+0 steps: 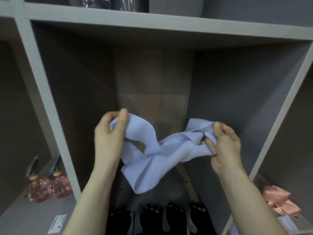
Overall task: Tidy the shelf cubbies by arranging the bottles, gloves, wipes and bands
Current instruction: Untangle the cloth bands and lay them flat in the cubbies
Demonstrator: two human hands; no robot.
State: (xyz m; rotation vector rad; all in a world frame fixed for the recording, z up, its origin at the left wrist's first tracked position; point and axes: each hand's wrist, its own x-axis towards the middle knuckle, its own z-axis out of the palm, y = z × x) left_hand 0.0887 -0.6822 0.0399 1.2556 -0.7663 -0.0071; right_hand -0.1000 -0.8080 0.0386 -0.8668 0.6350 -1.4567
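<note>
Grey shelf cubbies (169, 33) filled the view, and there, before the middle cubby, the left hand (108, 134) and right hand (225, 143) each pinched an end of the pale-blue band (152, 155), stretched between them.

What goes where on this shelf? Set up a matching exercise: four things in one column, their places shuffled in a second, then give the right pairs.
Things
1. blue band
2. pink bottles
3. pink ribbons
4. black gloves

Places
A. on the floor of the left cubby
B. held up between the left hand and the right hand
C. along the front of the middle cubby, below the hands
D. on the floor of the right cubby

Pairs: 1-B, 2-A, 3-D, 4-C
</note>
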